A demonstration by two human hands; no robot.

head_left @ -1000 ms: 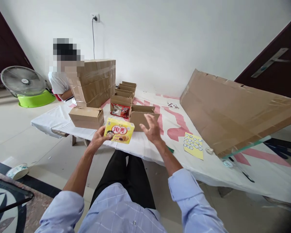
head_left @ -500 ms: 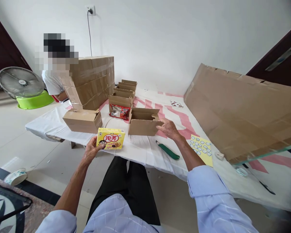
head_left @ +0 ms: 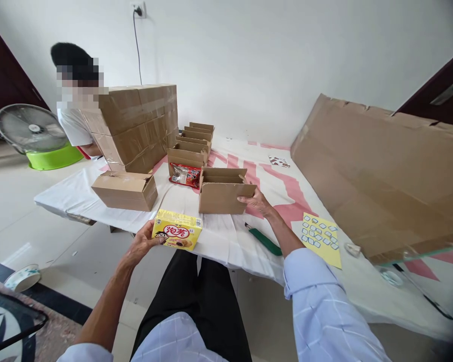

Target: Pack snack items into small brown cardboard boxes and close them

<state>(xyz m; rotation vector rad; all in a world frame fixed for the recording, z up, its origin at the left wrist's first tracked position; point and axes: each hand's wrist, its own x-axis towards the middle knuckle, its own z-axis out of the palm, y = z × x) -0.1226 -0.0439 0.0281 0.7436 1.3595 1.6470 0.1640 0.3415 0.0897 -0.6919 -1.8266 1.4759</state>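
My left hand [head_left: 142, 244] grips a yellow snack box [head_left: 176, 236] with red characters, held at the near edge of the low table [head_left: 79, 188]. My right hand [head_left: 257, 202] is closed on the right front corner of an open, empty brown carton [head_left: 222, 196] standing on the table. Behind that carton lies a red snack packet [head_left: 187, 174] in front of a row of several open cartons [head_left: 192, 143]. A green-handled knife [head_left: 264, 239] lies on the cloth just beside my right wrist.
A closed small carton [head_left: 125, 190] sits at the left, with a tall stack of taped boxes [head_left: 136, 125] behind it and a person [head_left: 77, 115] beyond. A large flat cardboard sheet [head_left: 377, 171] leans at the right. A yellow sticker sheet [head_left: 320, 239], fan [head_left: 28, 128], tape roll [head_left: 21, 277].
My right hand moved from the air over the carton to its right front corner and took hold. The yellow box in my left hand dropped slightly toward the table edge.
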